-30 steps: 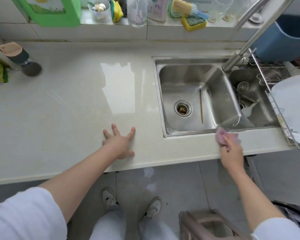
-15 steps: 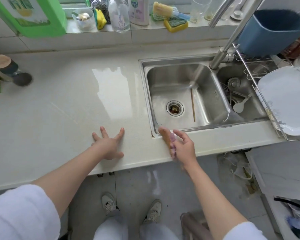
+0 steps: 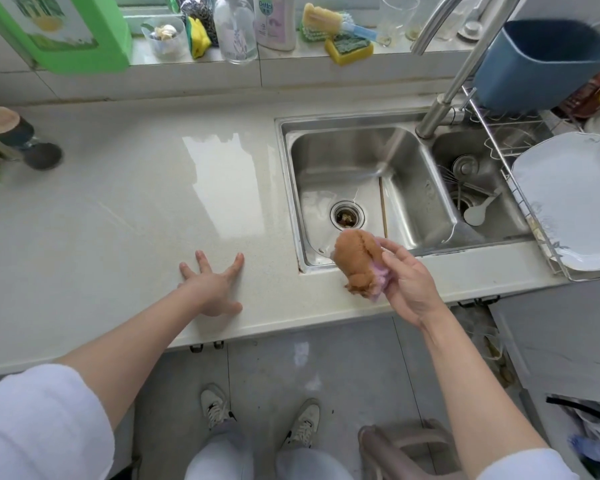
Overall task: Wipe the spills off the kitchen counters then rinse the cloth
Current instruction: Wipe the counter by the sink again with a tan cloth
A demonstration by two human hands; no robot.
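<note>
One head view looks steeply down from above the counter (image 3: 118,209). It faces the back wall. The sink (image 3: 343,161) lies right of centre, near.

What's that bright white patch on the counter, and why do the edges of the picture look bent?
Head view: the patch is window glare on the glossy counter; the wide-angle lens bows the counter edge and the tap; the blue tub at the right edge is blurred, while the cloth in the right hand stays fairly sharp.

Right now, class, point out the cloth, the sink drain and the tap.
cloth (image 3: 359,261), head view, on its orange face, held in the right hand.
sink drain (image 3: 347,215), head view, on the strainer's centre.
tap (image 3: 444,109), head view, on the lower steel stem.
</note>
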